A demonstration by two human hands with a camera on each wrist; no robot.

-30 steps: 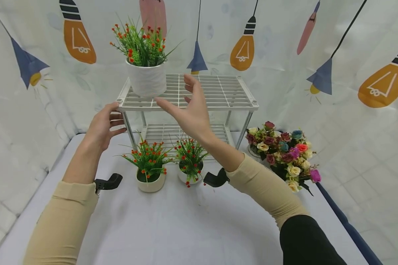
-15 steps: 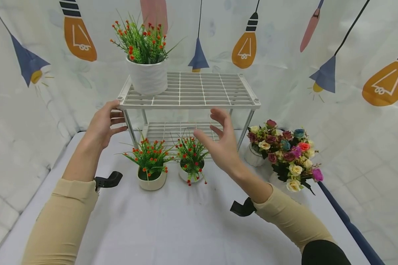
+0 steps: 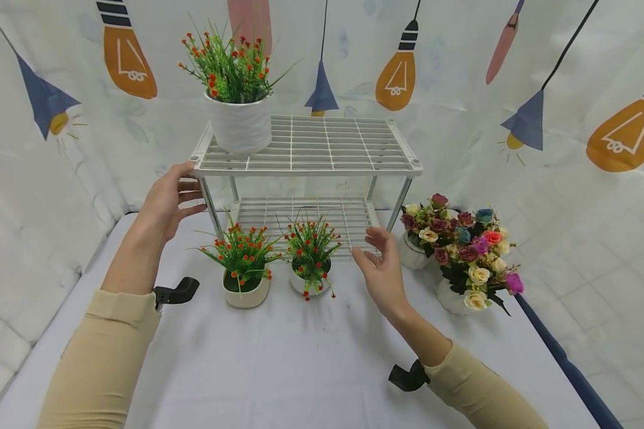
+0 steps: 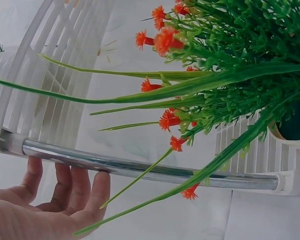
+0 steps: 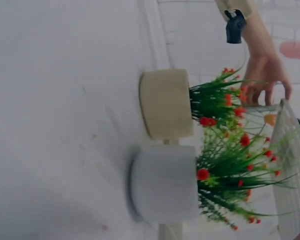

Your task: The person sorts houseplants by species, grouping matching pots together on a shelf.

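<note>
White wire rack (image 3: 311, 173) upright, long axis left-right.

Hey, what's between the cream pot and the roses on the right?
In the head view, a white flowerpot, then the right hand, lie between the cream pot and the roses.
</note>
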